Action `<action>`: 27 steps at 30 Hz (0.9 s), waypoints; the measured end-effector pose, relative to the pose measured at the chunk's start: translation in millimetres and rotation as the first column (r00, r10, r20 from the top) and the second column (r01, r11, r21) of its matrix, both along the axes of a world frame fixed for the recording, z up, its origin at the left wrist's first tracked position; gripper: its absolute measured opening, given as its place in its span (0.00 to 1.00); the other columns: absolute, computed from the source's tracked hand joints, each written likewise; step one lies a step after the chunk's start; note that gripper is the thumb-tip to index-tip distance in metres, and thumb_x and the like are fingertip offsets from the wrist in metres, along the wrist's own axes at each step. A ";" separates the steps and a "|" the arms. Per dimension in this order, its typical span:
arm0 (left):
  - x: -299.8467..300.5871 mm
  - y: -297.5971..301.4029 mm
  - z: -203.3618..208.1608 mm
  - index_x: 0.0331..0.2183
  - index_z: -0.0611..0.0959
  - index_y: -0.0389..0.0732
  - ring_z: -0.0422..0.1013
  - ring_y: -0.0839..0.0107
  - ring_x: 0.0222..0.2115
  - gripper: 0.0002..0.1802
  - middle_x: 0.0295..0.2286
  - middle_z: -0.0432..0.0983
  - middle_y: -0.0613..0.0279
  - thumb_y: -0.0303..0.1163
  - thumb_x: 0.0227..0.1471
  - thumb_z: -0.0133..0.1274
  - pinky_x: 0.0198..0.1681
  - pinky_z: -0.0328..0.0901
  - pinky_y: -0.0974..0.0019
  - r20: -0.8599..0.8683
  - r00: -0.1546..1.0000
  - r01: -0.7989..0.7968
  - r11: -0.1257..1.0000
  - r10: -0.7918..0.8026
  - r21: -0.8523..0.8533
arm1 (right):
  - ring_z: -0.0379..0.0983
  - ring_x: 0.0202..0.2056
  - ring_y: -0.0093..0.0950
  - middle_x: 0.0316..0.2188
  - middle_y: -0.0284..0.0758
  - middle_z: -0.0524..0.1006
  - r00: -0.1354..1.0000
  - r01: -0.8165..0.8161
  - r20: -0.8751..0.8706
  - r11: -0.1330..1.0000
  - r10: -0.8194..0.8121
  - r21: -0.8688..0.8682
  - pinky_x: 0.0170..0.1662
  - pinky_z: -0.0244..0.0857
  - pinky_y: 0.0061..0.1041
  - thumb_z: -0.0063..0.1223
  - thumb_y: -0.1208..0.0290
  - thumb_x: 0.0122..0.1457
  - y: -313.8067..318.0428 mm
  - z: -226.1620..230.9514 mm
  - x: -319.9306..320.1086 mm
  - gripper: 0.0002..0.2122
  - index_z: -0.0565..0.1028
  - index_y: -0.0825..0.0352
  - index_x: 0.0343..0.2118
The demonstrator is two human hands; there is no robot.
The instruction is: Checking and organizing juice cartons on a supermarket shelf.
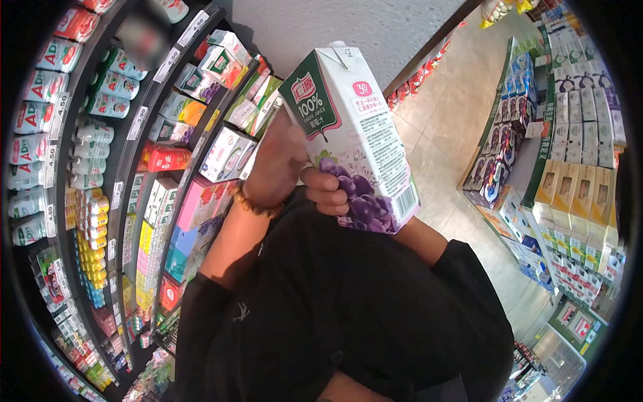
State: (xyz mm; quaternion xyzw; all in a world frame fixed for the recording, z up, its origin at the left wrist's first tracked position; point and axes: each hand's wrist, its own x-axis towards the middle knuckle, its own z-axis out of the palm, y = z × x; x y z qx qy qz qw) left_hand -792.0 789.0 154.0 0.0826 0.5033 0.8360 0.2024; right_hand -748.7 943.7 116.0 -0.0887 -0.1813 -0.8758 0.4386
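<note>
My right hand grips a tall grape juice carton, white, dark green and purple, with printed grapes near its base. The carton tilts in front of my chest, its capped top pointing away from me. My right forearm passes behind it, and the curled fingers show at its left edge. Beside that edge is my left hand, with a beaded bracelet at the wrist. Motion blurs its fingers, so I cannot make out whether they touch the carton.
Along my left, curved shelves bear white bottles, small yellow-capped bottles and drink boxes. A grey wall panel stands ahead. Across the tiled floor at right, another shelf holds stacked boxed goods.
</note>
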 end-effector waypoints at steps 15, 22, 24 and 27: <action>-41.2 -0.3 30.5 0.47 0.81 0.36 0.80 0.71 0.38 0.14 0.40 0.82 0.60 0.30 0.61 0.59 0.43 0.74 0.66 0.127 0.978 -0.181 0.976 0.166 0.121 | 0.66 0.65 0.43 0.66 0.47 0.66 0.903 0.385 -0.140 0.624 -0.405 0.679 0.68 0.60 0.42 0.25 0.29 0.66 25.1 22.8 -5.1 0.46 0.56 0.71 0.70; -35.0 -1.3 34.6 0.58 0.70 0.31 0.75 0.74 0.42 0.29 0.43 0.78 0.60 0.30 0.60 0.61 0.47 0.71 0.69 -0.315 0.942 -0.220 0.924 0.118 -0.314 | 0.69 0.61 0.34 0.61 0.44 0.70 0.709 0.684 -0.670 -0.015 -0.219 0.729 0.63 0.63 0.36 0.57 0.52 0.66 16.7 5.8 -3.8 0.38 0.55 0.71 0.70; -31.1 -5.7 33.6 0.59 0.69 0.30 0.75 0.74 0.41 0.30 0.43 0.78 0.60 0.30 0.61 0.60 0.46 0.71 0.69 -0.369 0.926 -0.197 0.936 0.080 -0.292 | 0.72 0.59 0.36 0.60 0.43 0.71 0.773 0.616 -0.592 0.046 -0.227 0.787 0.61 0.67 0.38 0.52 0.40 0.65 18.5 -3.1 -1.6 0.41 0.57 0.70 0.69; -16.0 -16.1 41.1 0.64 0.66 0.31 0.74 0.76 0.42 0.32 0.45 0.74 0.60 0.28 0.63 0.57 0.45 0.70 0.72 -0.143 0.989 -0.015 0.963 -0.025 -0.268 | 0.77 0.52 0.39 0.58 0.44 0.74 0.916 0.369 -0.242 0.436 -0.319 0.821 0.53 0.74 0.43 0.40 0.30 0.64 20.2 10.3 4.8 0.43 0.62 0.66 0.67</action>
